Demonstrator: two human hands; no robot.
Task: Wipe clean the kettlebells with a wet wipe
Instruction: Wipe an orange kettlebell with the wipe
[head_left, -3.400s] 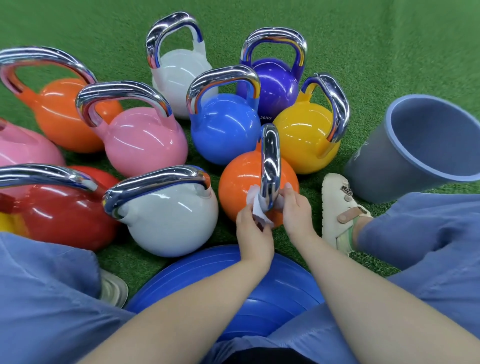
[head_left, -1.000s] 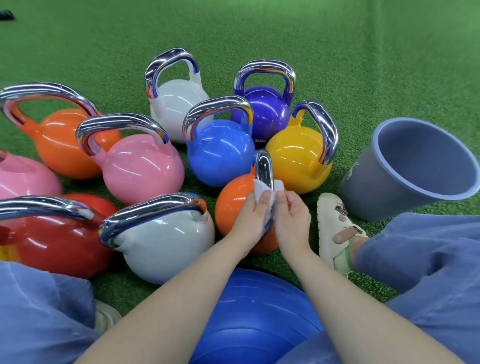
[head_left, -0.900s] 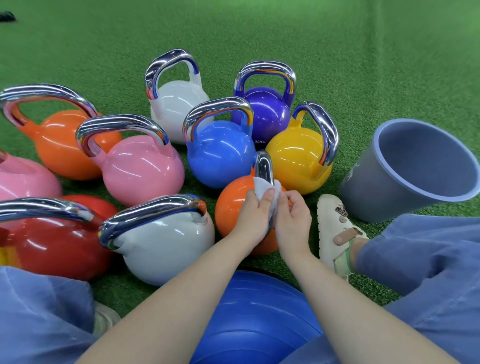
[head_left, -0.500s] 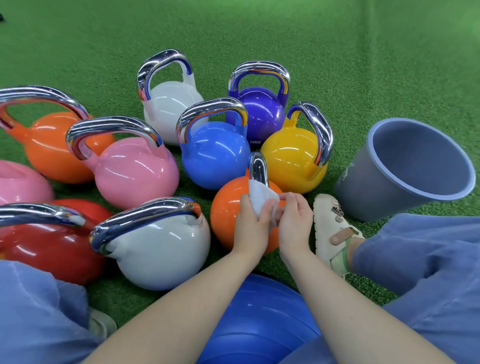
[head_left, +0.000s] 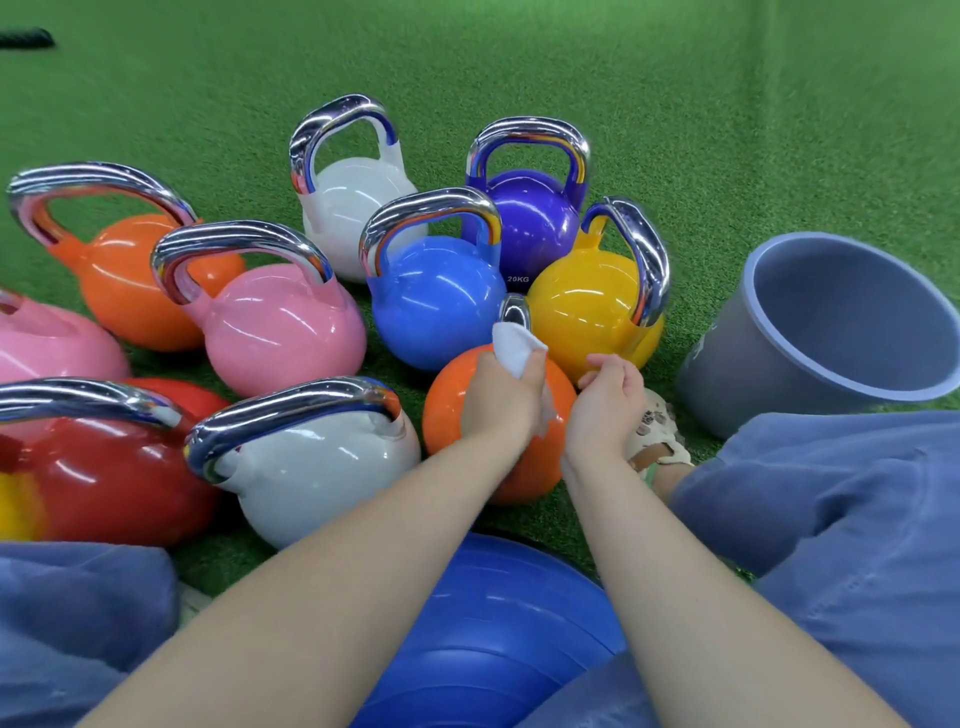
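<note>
A person seated on green artificial turf (head_left: 675, 104) grips a crumpled white wet wipe (head_left: 515, 344) in the left hand (head_left: 501, 400), fingers curled round it, pressing it against the chrome handle (head_left: 514, 310) of a glossy orange kettlebell (head_left: 447, 415) directly in front of them. The right hand (head_left: 605, 410) hovers just beside it, fingers loosely curled and holding nothing, apart from the wipe. Clustered round the orange bell on the turf are a yellow kettlebell (head_left: 582, 317) and a blue kettlebell (head_left: 431, 301), both touching or nearly touching it, with a purple kettlebell marked 20KG (head_left: 530, 223) and a white kettlebell (head_left: 353, 208) behind. To the left stand a pink kettlebell (head_left: 280, 332), a second orange kettlebell (head_left: 124, 280), a pale grey kettlebell (head_left: 322, 467) and a red kettlebell (head_left: 104, 478). A grey-blue plastic bucket (head_left: 727, 374) lies tilted at the right edge of the turf, near a beige sandal (head_left: 657, 436). A blue exercise ball (head_left: 493, 634) sits between the person's knees.
</note>
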